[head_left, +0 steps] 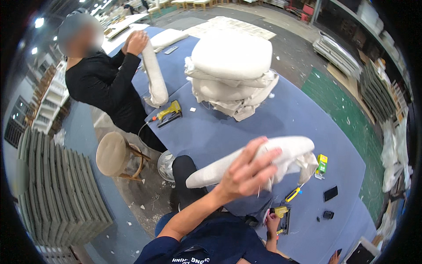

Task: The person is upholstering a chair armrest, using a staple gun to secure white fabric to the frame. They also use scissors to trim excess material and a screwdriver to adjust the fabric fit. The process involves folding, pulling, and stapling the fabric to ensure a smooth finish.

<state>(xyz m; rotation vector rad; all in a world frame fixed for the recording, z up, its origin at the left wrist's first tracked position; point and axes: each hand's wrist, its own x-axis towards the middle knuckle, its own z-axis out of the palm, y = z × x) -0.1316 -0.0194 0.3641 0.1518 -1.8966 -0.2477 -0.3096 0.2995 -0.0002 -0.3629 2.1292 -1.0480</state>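
My left hand (250, 169) grips a cream fabric-covered seat cushion (211, 174), tilted on edge above the table, with loose cloth (303, 165) hanging from its right end. Low in front of me, my right hand (272, 223) has its fingers closed around something small that I cannot make out. Right beside it lies a yellow staple gun (281, 214) with a black magazine. A yellow-handled tool (292, 194) rests on the table below the hanging cloth.
Stacked cream cushions (233, 57) stand on the blue table (307, 127). A co-worker (110, 79) handles another cushion (154, 79) near a second staple gun (170, 112). A yellow-green box (322, 163) and a phone (330, 193) lie right. A stool (113, 154) and bucket (166, 166) stand left.
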